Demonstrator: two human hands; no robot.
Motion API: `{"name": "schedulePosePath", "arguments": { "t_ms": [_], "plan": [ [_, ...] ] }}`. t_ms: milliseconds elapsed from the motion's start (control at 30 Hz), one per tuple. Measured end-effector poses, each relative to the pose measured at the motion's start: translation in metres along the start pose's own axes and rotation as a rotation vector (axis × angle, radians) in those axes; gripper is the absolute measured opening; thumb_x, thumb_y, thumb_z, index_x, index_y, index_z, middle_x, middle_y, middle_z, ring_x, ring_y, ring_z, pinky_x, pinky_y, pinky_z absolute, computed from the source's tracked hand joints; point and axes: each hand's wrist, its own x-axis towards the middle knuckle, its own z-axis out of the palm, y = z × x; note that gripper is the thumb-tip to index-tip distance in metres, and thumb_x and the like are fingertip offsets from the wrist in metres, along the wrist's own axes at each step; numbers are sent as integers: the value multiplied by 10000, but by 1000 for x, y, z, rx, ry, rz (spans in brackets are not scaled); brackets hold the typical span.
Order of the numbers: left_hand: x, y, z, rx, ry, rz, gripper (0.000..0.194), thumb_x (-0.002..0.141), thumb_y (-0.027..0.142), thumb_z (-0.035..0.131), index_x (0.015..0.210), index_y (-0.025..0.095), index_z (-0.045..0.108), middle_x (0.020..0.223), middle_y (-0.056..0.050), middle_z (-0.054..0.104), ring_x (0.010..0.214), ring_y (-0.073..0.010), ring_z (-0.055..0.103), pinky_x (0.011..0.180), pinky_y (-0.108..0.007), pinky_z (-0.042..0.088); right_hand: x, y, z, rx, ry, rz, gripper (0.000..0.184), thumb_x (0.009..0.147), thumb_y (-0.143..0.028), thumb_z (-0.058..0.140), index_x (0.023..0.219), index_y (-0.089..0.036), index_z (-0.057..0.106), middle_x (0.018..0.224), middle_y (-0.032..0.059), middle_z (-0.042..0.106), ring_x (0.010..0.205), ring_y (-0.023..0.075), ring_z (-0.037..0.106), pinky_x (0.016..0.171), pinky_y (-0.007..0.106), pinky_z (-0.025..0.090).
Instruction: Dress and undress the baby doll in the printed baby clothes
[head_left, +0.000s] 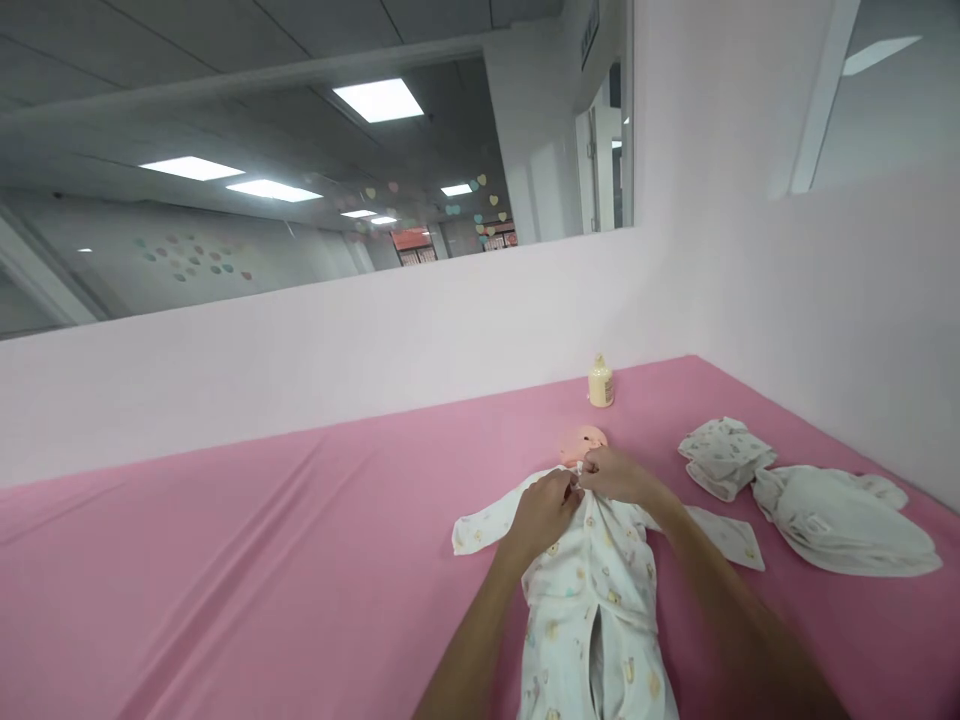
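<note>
A baby doll point(582, 442) lies on its back on the pink table cover point(300, 560), dressed in a white printed romper point(592, 610) whose lower front gapes open. My left hand point(546, 510) and my right hand point(616, 474) meet at the romper's collar just below the doll's head. Both pinch the fabric edges there, fingers closed. The sleeves spread out flat to either side.
A small cream bottle point(601, 383) stands near the back wall behind the doll. To the right lie a folded printed cloth point(724, 457) and a rumpled white garment point(844, 520). A pale wall borders the table at the back and on the right.
</note>
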Motion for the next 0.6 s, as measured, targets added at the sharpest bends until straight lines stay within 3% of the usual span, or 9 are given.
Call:
{"name": "schedulePosePath", "arguments": {
  "t_ms": [133, 333, 467, 600],
  "plan": [
    [0, -4, -2, -50, -19, 42, 137, 826, 180, 385, 689, 194, 383, 768, -13, 579, 709, -157, 490, 629, -277, 292, -4, 1, 0, 104, -93, -4, 180, 683, -165, 451, 577, -198, 309, 495, -65, 288, 462, 70, 298, 464, 236, 182],
    [2, -6, -7, -155, -40, 62, 152, 751, 152, 415, 632, 183, 326, 655, 18, 468, 648, -129, 404, 613, -272, 254, -4, 2, 3, 49, -157, 12, 173, 741, -151, 428, 581, -192, 377, 471, -56, 412, 460, 84, 397, 482, 226, 243],
    [1, -7, -15, -259, -25, 65, 197, 770, 191, 420, 622, 181, 291, 626, 34, 389, 619, -115, 346, 588, -265, 235, -7, 5, 12, -12, -53, 38, 167, 747, -119, 441, 593, -179, 421, 577, -27, 500, 568, 100, 448, 532, 232, 255],
    [-1, -9, -18, -230, -5, -6, 209, 797, 248, 432, 642, 187, 306, 639, 35, 410, 620, -118, 358, 577, -266, 231, -33, -7, 31, -40, 177, 122, 110, 864, -243, 422, 796, -184, 485, 767, 10, 587, 709, 147, 513, 626, 254, 321]
  ]
}}
